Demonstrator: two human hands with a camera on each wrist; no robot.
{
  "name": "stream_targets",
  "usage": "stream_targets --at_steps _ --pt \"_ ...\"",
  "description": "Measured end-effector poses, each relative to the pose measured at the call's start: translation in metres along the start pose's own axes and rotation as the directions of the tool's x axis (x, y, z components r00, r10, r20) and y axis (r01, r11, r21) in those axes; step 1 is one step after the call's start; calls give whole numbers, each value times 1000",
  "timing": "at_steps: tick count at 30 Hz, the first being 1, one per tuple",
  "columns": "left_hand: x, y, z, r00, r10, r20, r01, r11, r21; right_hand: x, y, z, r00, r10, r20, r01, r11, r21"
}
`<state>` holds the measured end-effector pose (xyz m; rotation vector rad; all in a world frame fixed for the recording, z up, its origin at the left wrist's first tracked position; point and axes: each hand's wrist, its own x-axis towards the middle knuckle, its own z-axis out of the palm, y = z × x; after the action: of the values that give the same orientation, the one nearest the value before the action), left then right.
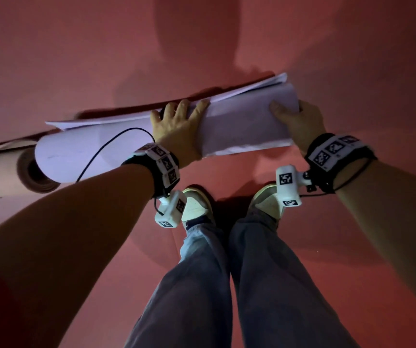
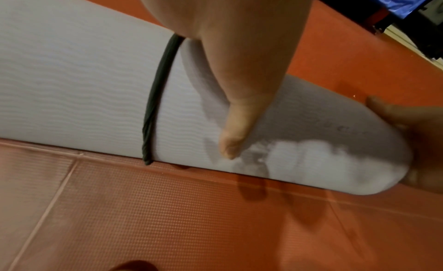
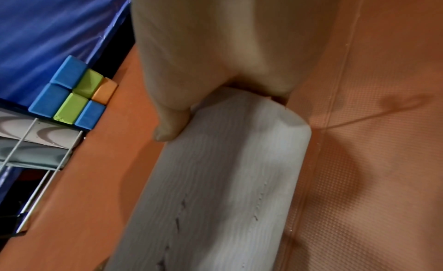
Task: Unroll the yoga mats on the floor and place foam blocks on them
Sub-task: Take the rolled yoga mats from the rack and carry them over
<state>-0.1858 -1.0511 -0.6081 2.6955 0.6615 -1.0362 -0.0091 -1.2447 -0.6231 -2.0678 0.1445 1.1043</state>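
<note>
- Yoga mat (image 1: 239,126), lilac and rolled: lies at frame centre of the head view, long axis running from lower left to upper right, crosswise before the feet.
- Left hand (image 1: 177,124): curled over the roll near mid-length; thumb on the near face, fingers (image 1: 183,106) over the top.
- Right hand (image 1: 299,124): clasps the right end.
- Loose edge: fans out on the far side, so unrolling likely proceeds toward the frame top.
- Foam blocks (image 3: 72,97): stacked, untouched, left in the right wrist view.
- Black band (image 2: 155,104): appears to encircle the roll; probably comes off first.

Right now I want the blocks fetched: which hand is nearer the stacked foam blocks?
Right. The right hand holds the mat's end beside the foam blocks; the left hand grips mid-roll, farther off.
</note>
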Motion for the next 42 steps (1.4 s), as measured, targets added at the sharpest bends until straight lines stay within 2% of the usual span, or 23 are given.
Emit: stream_targets --at_steps 6,8,14,18,22,24,26,30,31,35,40,42 --pt "8 0 14 999 10 -35 -10 1000 -3 10 17 3 999 -32 -36 29 995 -97" --pt "10 0 12 1000 4 -16 -4 1000 -4 12 16 5 997 -48 -58 39 987 -153" --pt "9 6 5 997 -37 70 39 999 -30 9 9 11 991 2 -133 -23 987 -161" --pt "-2 12 -27 986 -85 142 103 987 -126 -8 -22 4 987 12 -161 -38 986 -163" --pt "-28 17 -91 981 -161 112 188 937 -294 -45 -67 -9 978 81 -193 -81 997 7" --pt "-49 17 -140 969 -218 117 247 866 -434 -73 -98 -22 980 122 -157 -102 986 132" --pt "-74 16 -197 960 -256 112 274 780 -563 -109 -142 -39 985 133 -114 -113 979 168" --pt "-148 2 -320 943 -330 52 228 521 -823 -199 -250 -86 993 100 -61 -84 972 218" --pt "-158 -3 -337 929 -368 47 226 460 -859 -213 -271 -92 994 104 -39 -93 969 228" --pt "-253 -19 -470 891 -452 -41 77 239 -968 -328 -383 -152 995 0 -99 31 949 313" --pt "-349 -15 -587 835 -544 -86 -118 -24 -993 -448 -486 -220 988 -113 -104 149 876 459" --pt "-372 -4 -621 826 -555 -99 -171 -80 -982 -479 -515 -242 983 -162 -83 181 851 493"
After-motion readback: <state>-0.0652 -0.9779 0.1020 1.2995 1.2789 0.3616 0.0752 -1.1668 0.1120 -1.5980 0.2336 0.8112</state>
